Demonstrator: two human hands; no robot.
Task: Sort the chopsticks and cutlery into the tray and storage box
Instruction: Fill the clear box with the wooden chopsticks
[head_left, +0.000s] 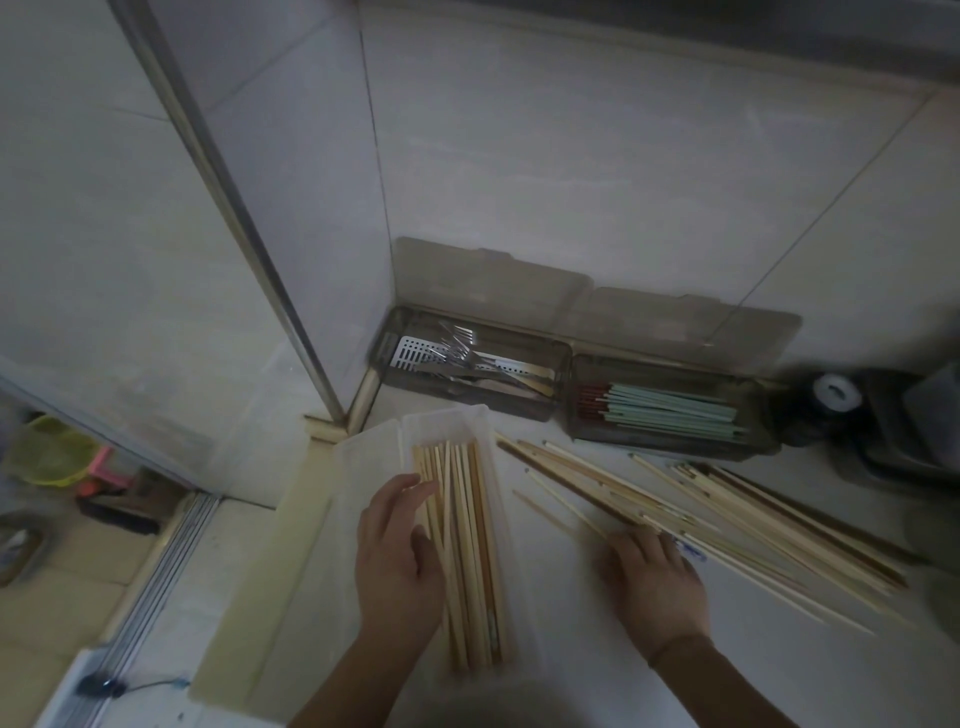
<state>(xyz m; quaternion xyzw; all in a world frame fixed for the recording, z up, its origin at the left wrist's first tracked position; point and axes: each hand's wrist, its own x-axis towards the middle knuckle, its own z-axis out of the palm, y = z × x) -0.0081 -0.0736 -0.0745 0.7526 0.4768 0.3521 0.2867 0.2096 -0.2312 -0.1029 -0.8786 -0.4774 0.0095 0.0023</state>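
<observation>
Nearest the camera, the left hand (397, 558) lies over the white translucent plastic tray (447, 421), fingers fairly straight and resting on the bundle of pale wooden chopsticks (467, 545) that already lies lengthwise inside it; its grip looks apart, pressing or levelling the sticks rather than clamped round any of them. Beside the tray, the right hand (652, 577) lies flat on the pale desk, its fingertips touching the near ends of the loose fan of long wooden chopsticks (753, 519) spread toward the desk's right edge; whether a finger has curled under a stick is hidden, so I cannot tell if that grip is together on anything. The step in hand appears to be loading wooden chopsticks into the tray: one batch is in and being settled, and the right hand is at the pile for more. The next move probably calls for gathering a few sticks from the fan, turning them parallel to those in the tray, and lowering them in without knocking the rest askew. Farther back, against the tiled wall, a smoky transparent storage box (540, 410) with its lid raised holds metal forks and other cutlery (457, 345) over a perforated white insert, near the desk's far corner. Touching it on the right, a second smoky box (670, 444) holds pale green chopsticks (675, 408) with some red-ended ones.
</observation>
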